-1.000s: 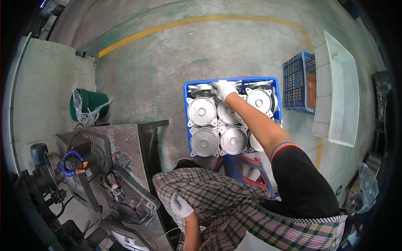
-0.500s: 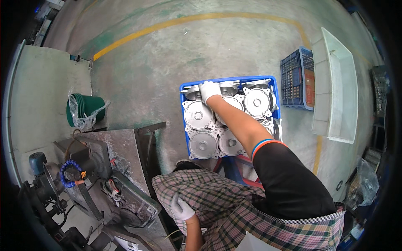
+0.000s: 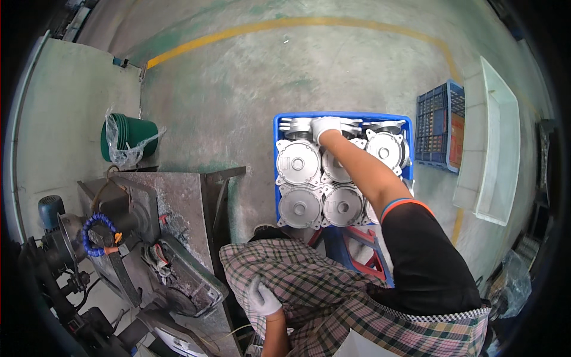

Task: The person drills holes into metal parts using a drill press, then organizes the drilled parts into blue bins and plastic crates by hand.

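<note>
A blue crate (image 3: 277,196) holds several round silver metal covers with lugs, stacked in rows; one lies face up at the left (image 3: 298,163). At its far side, my right hand (image 3: 325,126), in a white glove, is closed at the rim of a tilted metal cover (image 3: 297,127). The fingertips are partly hidden among the castings. My right forearm crosses over the middle and right covers. My left hand (image 3: 263,298), also gloved in white, rests on the plaid cloth over my lap, holding nothing, with its thumb and fingers apart.
Below the crate is a red and blue stand (image 3: 363,256). At the left stands a machine with a blue coiled hose (image 3: 89,235) beside a metal bench (image 3: 184,196). Green buckets (image 3: 140,132) stand behind. To the right are a blue lattice crate (image 3: 433,122) and a white bin (image 3: 499,143).
My view has shifted, so the crate appears further right. Within it, my right hand has moved slightly right, and the far-left cover sits differently. My left hand stays on my lap.
</note>
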A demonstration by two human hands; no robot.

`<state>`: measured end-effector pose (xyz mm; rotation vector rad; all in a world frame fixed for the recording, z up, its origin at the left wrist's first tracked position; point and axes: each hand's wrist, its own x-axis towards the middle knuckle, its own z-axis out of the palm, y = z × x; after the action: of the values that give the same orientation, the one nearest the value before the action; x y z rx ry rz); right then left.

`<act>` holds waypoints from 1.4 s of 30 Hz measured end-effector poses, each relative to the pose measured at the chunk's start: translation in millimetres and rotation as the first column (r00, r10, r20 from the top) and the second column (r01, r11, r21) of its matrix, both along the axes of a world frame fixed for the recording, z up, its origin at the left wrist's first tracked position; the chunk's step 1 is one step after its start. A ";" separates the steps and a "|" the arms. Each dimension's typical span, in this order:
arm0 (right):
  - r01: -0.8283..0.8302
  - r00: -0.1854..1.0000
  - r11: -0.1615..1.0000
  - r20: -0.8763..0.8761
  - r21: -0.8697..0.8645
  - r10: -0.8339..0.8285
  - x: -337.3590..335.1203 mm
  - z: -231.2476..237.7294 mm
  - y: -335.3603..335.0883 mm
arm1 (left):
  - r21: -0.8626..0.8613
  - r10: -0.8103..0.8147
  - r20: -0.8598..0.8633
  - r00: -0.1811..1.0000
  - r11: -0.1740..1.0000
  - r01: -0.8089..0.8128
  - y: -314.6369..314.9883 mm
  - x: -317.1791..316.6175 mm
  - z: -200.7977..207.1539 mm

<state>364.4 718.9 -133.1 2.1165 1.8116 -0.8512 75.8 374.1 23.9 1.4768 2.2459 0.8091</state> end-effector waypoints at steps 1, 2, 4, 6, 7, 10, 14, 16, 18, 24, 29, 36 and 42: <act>0.030 0.997 0.997 0.071 0.077 -0.035 0.6 -16.0 -2.5 | -0.008 -0.006 0.003 1.000 1.000 0.006 0.0 0.8 2.7; 0.030 0.992 0.997 0.120 0.077 -0.039 -6.0 -33.1 -14.6 | -0.014 -0.004 -0.010 1.000 1.000 0.004 0.7 4.5 5.5; 0.025 0.994 0.996 0.106 0.082 -0.033 -25.9 -35.0 -31.9 | -0.051 0.036 -0.016 0.999 0.998 -0.037 -0.3 4.0 4.7; -0.086 0.996 0.992 0.034 0.093 0.083 -5.6 -26.7 -32.8 | -0.040 0.038 -0.005 0.999 0.998 -0.039 1.9 2.5 -0.1; -0.135 0.990 0.985 0.057 0.112 0.129 4.4 -30.5 -30.0 | -0.038 0.034 0.002 0.999 0.999 -0.034 -1.3 1.9 1.8; -0.074 0.993 0.963 0.113 0.261 0.046 -3.7 -16.2 -31.0 | -0.055 0.054 0.040 0.998 0.997 -0.052 -4.5 -2.9 -1.7; 0.193 0.958 0.890 0.117 0.413 -0.261 27.4 -40.1 -49.6 | 0.042 0.034 0.050 0.998 0.998 -0.036 10.1 7.8 2.0; 0.184 0.967 0.932 0.112 0.311 -0.228 8.5 -40.4 -47.7 | 0.040 0.031 0.003 1.000 0.999 -0.031 6.7 3.0 -2.7; -0.004 0.993 0.979 0.119 0.204 -0.020 1.0 -38.1 -62.0 | 0.047 0.024 -0.011 1.000 0.999 -0.023 9.6 8.1 4.5; 0.027 0.989 0.983 0.136 0.184 -0.052 26.1 -49.2 -54.9 | -0.019 0.016 -0.059 0.998 1.000 -0.017 12.7 12.8 6.3; -0.129 0.985 0.969 0.140 0.211 0.101 98.3 -43.5 -51.4 | -0.030 0.055 0.010 0.998 0.998 -0.054 4.9 5.6 2.2; -0.218 0.908 0.976 0.360 -0.032 0.214 202.1 -63.5 -107.2 | -0.036 -0.011 -0.074 0.997 0.999 0.009 4.5 3.4 0.4; 0.075 0.981 0.987 0.169 0.145 -0.099 227.7 -72.6 -108.6 | -0.017 0.034 -0.030 0.999 0.999 -0.035 8.5 10.4 -0.9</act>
<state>592.1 610.3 -205.8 2.2906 1.7442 -0.5512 86.1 382.6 23.0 1.4555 2.3001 0.7811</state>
